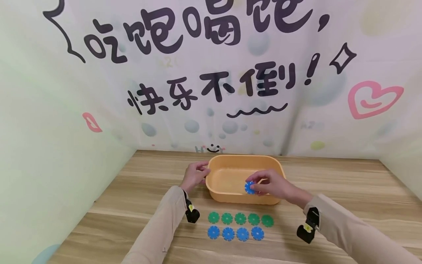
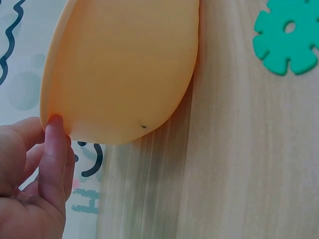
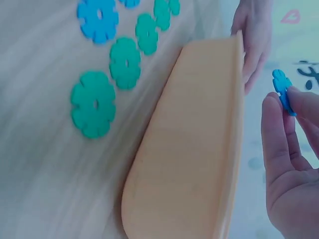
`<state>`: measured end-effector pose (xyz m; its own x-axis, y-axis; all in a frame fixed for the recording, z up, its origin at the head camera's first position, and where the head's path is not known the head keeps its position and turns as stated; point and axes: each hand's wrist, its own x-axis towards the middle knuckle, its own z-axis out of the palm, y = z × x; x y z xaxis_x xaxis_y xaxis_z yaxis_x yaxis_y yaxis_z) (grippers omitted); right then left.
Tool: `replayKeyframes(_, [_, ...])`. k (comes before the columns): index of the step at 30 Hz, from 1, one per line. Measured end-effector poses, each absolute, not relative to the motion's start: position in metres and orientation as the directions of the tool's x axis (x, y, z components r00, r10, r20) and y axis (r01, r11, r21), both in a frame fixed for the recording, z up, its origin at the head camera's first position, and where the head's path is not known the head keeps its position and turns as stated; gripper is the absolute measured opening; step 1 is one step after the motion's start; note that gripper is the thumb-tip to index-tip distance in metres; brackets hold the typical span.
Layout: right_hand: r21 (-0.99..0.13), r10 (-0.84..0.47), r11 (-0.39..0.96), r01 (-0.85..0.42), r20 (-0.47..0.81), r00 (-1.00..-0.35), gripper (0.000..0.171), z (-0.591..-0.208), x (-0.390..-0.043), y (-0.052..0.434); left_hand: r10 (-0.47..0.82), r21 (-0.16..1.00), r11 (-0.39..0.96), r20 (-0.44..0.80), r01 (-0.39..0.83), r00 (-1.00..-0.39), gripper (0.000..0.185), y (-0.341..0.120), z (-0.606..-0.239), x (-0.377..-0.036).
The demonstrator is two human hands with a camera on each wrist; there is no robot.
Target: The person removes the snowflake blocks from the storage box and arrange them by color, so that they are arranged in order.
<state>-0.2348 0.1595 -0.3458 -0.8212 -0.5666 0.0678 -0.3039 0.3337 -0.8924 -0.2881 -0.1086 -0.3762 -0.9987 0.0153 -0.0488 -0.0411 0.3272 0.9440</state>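
A blue notched plastic disc [image 1: 249,188] is pinched between the thumb and fingers of my right hand [image 1: 271,184]. That hand is over the front rim of an orange plastic basin [image 1: 230,198], and the right wrist view shows the disc [image 3: 282,89] nearly edge-on. At the basin's left end, my left hand [image 1: 193,176] grips the rim with its fingertips, seen closer in the left wrist view. In front of the basin lies a row of several green notched discs [image 1: 237,220], with a row of several blue ones [image 1: 225,234] nearer to me.
Everything stands on a wood-grain table [image 1: 128,200]. Behind its back edge hangs a white printed cloth [image 1: 184,139] with black lettering and pink hearts, and pale walling borders the left side. Black wrist cameras [image 1: 192,214] sit on both forearms.
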Motion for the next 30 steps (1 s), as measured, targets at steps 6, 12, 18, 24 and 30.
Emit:
replayKeyframes(6, [-0.902,-0.641,0.302,-0.309,0.048,-0.766,0.025,-0.347,-0.211,0.166,0.014,0.942,0.335,-0.040,-0.033,-0.999,0.034,-0.109,-0.376,-0.287])
replayKeyframes(12, [-0.890,-0.676,0.330,-0.315,0.010,-0.737,0.022,-0.362,-0.193,0.177,0.016,0.945,0.326,-0.041,-0.033,-0.999,0.034,-0.108,-0.376,-0.287])
replayKeyframes(18, [-0.850,-0.667,0.340,-0.402,0.083,-0.741,0.016,-0.385,-0.186,0.191,0.016,0.947,0.320,-0.044,-0.036,-0.999,0.034,-0.108,-0.375,-0.285])
replayKeyframes(24, [-0.820,-0.661,0.353,-0.451,0.122,-0.740,0.010,-0.397,-0.183,0.201,0.018,0.944,0.329,-0.043,-0.035,-0.999,0.034,-0.108,-0.376,-0.286])
replayKeyframes(30, [-0.819,-0.634,0.432,-0.379,0.023,-0.773,0.009,-0.401,-0.180,0.203,0.006,0.943,0.330,-0.052,-0.047,-0.999,0.034,-0.107,-0.375,-0.286])
